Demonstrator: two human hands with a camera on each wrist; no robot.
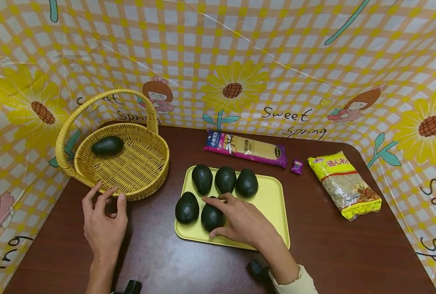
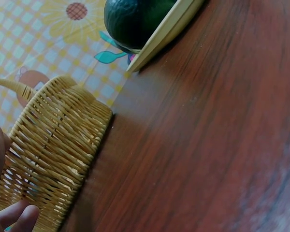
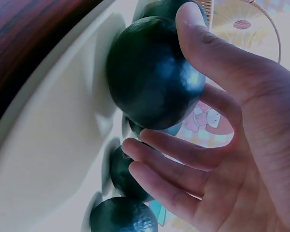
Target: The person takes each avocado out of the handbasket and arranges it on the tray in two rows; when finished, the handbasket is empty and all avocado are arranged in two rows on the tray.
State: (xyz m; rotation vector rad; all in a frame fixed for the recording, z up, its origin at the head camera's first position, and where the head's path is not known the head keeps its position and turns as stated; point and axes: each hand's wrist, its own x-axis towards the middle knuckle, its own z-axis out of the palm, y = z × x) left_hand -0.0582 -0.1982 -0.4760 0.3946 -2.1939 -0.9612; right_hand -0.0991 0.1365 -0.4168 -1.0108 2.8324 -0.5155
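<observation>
On a pale yellow tray [image 1: 269, 208] lie several dark green avocados, three in the back row and two in front. My right hand [image 1: 245, 220] is spread around the front-row avocado [image 1: 211, 218] on the right, thumb at its near side and index finger along its far side. In the right wrist view, that avocado [image 3: 150, 77] sits between the thumb and the loosely extended fingers, away from the palm. At left, my left hand [image 1: 105, 222] has its fingertips right at the near rim of a yellow wicker basket [image 1: 155, 179]. A single avocado [image 1: 107, 145] lies inside that basket.
Behind the tray lies a purple-edged noodle packet [image 1: 245, 148], with a small purple wrapped piece [image 1: 296, 166] beside it. A yellow pasta bag [image 1: 344, 185] lies at the right. The basket's tall handle [image 1: 69, 126] arches upward. Patterned cloth [image 1: 306, 69] hangs around the brown table [image 1: 159, 261].
</observation>
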